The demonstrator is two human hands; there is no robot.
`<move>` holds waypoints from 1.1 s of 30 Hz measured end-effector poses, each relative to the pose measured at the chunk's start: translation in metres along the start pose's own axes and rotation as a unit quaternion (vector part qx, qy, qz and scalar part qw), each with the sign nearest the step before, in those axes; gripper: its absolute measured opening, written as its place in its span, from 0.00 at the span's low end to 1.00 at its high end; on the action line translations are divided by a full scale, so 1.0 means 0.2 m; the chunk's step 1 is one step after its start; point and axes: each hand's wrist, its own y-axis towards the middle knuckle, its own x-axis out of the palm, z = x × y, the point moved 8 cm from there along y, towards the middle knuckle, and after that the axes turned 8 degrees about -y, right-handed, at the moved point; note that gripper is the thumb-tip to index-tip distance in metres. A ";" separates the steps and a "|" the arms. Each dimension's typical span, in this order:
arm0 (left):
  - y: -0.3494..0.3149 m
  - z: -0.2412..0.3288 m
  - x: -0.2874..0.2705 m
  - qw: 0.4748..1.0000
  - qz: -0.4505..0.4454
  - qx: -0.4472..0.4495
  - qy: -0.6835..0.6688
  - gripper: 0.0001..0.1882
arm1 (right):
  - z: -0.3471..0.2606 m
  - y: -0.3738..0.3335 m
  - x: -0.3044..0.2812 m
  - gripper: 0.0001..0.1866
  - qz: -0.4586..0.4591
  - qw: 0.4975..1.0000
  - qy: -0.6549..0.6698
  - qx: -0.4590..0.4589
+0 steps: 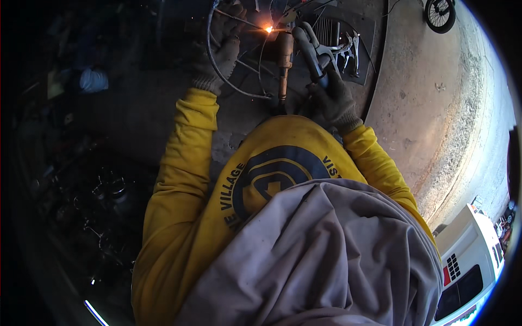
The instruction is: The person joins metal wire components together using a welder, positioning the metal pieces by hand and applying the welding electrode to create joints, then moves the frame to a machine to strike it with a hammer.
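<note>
A copper-coloured post (285,51) stands out in the upper middle of the view, a bright spark (268,29) glowing just left of its upper end. The thing in hand, a round wire frame (211,51), lies left of the post; its thin rods run from the curved rim toward the spark.

The left hand (224,57), in a knitted work glove, is further left of the post, at the rim of the frame. Its fingers reach up into shadow, so I cannot tell whether they are closed on the wire. The right hand (334,100), also gloved, is to the lower right of the post, fingers wrapped around the lower end of a grey tool (311,51), which slants up toward the post's upper end.

Right of the post and beyond the tool, a dark table (370,32) carries silvery pliers (351,54) and a row of thin bars (327,31). Below the post are the person's yellow shirt (182,157) and a pale, creased cloth (326,244). Far right of the post, a black-tyred wheel (440,15) rests on the concrete floor (408,103); a white vehicle (470,244) stands far to its lower right.
</note>
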 end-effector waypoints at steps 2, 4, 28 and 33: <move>0.00 0.00 0.00 1.000 -0.001 0.002 0.002 0.41 | -0.02 0.00 0.01 0.35 -0.015 1.000 0.015 0.014; -0.01 0.00 0.00 1.000 -0.002 0.004 0.004 0.41 | -0.02 0.00 0.02 0.35 -0.025 0.999 0.019 0.019; -0.06 0.02 -0.02 0.964 0.192 -0.134 0.125 0.41 | -0.02 0.02 0.07 0.25 -0.019 0.998 -0.053 -0.024; -0.06 -0.01 -0.09 0.982 0.059 0.010 0.177 0.37 | -0.10 0.03 0.05 0.28 0.035 0.997 0.008 -0.074</move>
